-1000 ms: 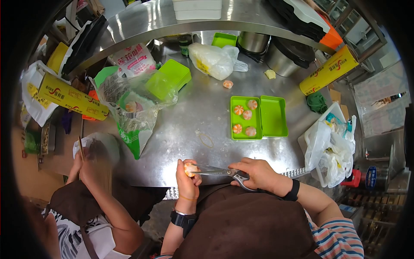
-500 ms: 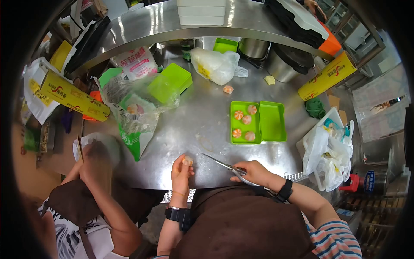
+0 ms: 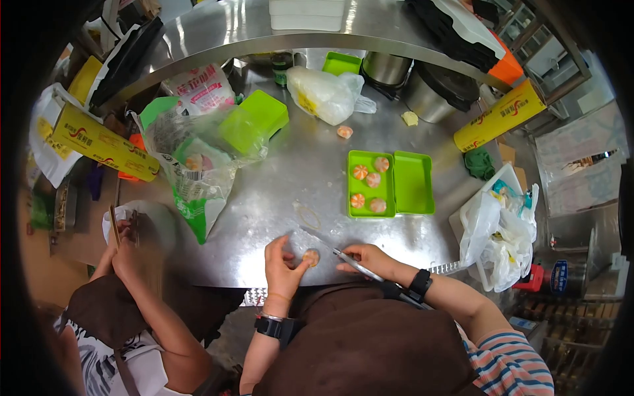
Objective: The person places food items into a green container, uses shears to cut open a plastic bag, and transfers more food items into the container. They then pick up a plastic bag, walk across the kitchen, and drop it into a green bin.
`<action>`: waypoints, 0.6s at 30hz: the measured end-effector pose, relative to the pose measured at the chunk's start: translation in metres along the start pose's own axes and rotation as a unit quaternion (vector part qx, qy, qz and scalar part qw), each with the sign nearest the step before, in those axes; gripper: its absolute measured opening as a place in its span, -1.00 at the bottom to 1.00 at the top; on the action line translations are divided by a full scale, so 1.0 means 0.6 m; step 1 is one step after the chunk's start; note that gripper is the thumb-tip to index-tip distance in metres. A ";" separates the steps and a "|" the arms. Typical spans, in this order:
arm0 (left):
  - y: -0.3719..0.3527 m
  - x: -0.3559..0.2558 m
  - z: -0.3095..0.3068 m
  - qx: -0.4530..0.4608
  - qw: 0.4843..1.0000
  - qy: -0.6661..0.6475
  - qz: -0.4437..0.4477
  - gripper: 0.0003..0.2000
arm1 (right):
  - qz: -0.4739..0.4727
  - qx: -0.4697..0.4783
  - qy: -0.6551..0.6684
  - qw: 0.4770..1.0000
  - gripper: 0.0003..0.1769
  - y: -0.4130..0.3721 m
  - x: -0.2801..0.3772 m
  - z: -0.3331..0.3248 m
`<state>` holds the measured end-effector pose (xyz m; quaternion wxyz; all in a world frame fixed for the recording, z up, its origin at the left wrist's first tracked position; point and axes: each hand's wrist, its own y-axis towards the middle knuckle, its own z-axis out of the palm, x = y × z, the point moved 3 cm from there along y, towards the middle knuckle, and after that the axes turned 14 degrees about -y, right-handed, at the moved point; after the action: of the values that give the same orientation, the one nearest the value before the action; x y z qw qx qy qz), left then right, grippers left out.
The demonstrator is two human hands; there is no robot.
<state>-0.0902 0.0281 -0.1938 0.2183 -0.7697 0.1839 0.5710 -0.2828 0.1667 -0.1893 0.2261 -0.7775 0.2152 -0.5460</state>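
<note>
My left hand [image 3: 282, 265] is low over the front of the metal table, fingers apart. Its thumb tip touches a small orange-and-white striped ball [image 3: 311, 257]. In my right hand [image 3: 371, 261] is a pair of scissors [image 3: 356, 265], pointing up and left toward the ball; the blade end is blurred. Beyond my hands lies an opened bright green box [image 3: 353, 210]. Several similar striped balls [image 3: 360, 171] sit in its left half, and its right half [image 3: 414, 185] lies flat beside it. Another ball [image 3: 345, 132] rests on the table behind the box.
Plastic bags [image 3: 198, 158] and a green container [image 3: 261, 112] lie left; a filled bag [image 3: 323, 96] and steel pots [image 3: 439, 92] stand behind. A white bin with bags [image 3: 495, 224] is at right. At left, another person's hands [image 3: 125, 247] hold a thin stick-like thing.
The ball has gone from between my left fingertips to beside my thumb, and those fingers have spread. My right hand has shifted slightly left with the scissors. The view has shifted slightly.
</note>
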 end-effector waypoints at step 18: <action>0.016 0.014 0.011 0.003 0.986 -0.167 0.000 -0.67 | 0.020 -0.012 0.000 1.000 -0.55 -0.002 -0.014 -0.006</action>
<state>-0.0981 0.0234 -0.2045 0.2482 -0.6631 0.1467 0.6908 -0.2888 0.1721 -0.1938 0.2280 -0.7757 0.2375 -0.5385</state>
